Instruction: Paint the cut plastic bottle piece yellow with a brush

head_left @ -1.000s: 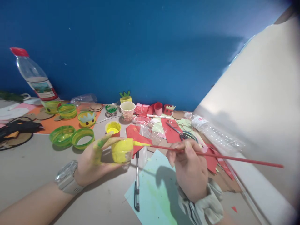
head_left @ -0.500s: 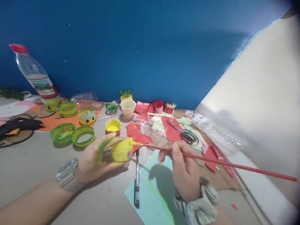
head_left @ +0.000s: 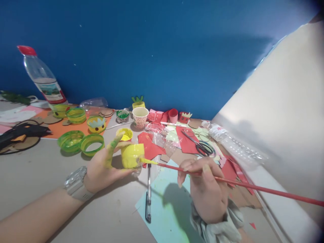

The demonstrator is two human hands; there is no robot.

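My left hand (head_left: pixel 106 165), its thumb smeared green and yellow, grips a yellow-painted plastic piece (head_left: pixel 132 155), shaped like a short cup, by its edges. In my right hand (head_left: pixel 205 184) is a long red paintbrush (head_left: pixel 174 167), pinched between thumb and fingers. Its yellow tip touches the lower right side of the piece, where some bare clear plastic shows. Just behind the left thumb stands a small cup of yellow paint (head_left: pixel 126 134). A black-capped pen (head_left: pixel 149 194) lies below the brush tip, partly on light blue paper (head_left: pixel 167 209).
Green painted rings (head_left: pixel 92 145) and a crowned yellow cup (head_left: pixel 96 125) stand at left, near a glue gun (head_left: pixel 25 131). Behind are a paper cup (head_left: pixel 140 117) and green paint (head_left: pixel 123 116). Scissors (head_left: pixel 201 146), red paper (head_left: pixel 150 145) and a clear bottle (head_left: pixel 233 141) lie at right.
The brush tip has gone from the top right of the yellow piece down to its lower right side. My right hand has shifted right and slightly down; the piece has turned a little.
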